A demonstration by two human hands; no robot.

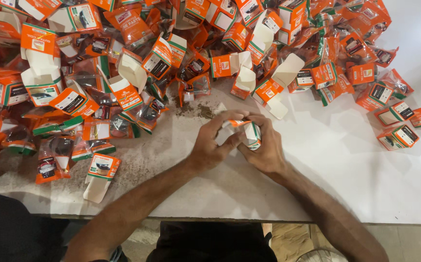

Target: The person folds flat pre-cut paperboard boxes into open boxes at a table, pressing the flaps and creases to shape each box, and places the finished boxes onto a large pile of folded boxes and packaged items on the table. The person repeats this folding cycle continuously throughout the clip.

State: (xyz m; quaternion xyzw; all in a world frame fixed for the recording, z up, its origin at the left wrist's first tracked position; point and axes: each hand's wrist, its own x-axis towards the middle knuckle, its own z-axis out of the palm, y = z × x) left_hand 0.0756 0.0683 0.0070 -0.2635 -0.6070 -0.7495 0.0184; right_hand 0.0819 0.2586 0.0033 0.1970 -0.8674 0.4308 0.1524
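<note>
Both hands, left hand (209, 145) and right hand (265, 145), clasp one small orange-and-white cardboard carton (246, 132) from opposite sides, fingers curled over its top, steadying it just above the white bench (346, 160), near the heap of orange cartons and plastic pouches (137, 63).

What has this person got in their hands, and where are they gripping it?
A small orange carton, gripped at its ends: left hand and right hand.

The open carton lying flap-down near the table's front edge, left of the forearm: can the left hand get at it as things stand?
Probably yes, once freed. The open carton lies alone on bare table, but the left hand and right hand both grip a small box.
</note>
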